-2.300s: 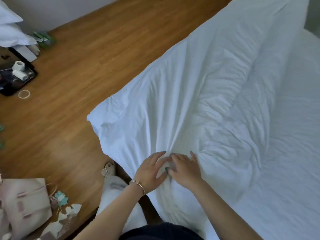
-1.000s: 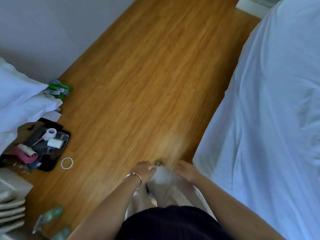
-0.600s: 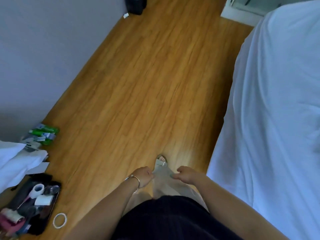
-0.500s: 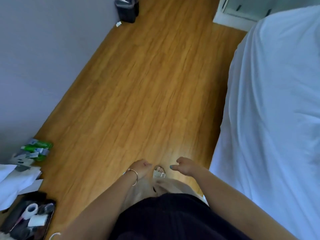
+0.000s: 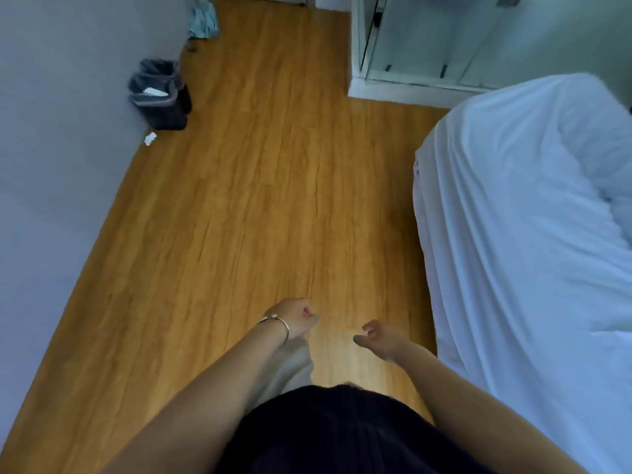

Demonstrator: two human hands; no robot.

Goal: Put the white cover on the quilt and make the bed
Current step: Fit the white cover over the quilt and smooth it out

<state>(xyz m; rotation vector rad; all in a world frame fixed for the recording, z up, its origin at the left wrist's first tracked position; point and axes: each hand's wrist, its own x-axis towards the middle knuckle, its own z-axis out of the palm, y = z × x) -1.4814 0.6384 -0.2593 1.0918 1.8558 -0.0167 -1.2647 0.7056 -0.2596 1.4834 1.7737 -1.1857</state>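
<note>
The white covered quilt (image 5: pixel 526 234) lies over the bed along the right side of the view, its edge hanging down toward the floor. My left hand (image 5: pixel 294 318), a bracelet on its wrist, hangs in front of me over the wooden floor with fingers loosely curled, holding nothing. My right hand (image 5: pixel 379 336) hangs beside it, fingers loosely curled, also holding nothing. Both hands are apart from the quilt, to its left.
A wooden floor (image 5: pixel 260 200) runs ahead between a grey wall on the left and the bed. A dark waste bin (image 5: pixel 159 95) stands by the wall with a paper scrap (image 5: pixel 150 138) near it. A glass door with a white frame (image 5: pixel 420 42) is at the far end.
My hands have left the quilt and moved apart. My view has turned from the bed to the floor and lifted forward, so the tray and clutter on the left have dropped out of sight.
</note>
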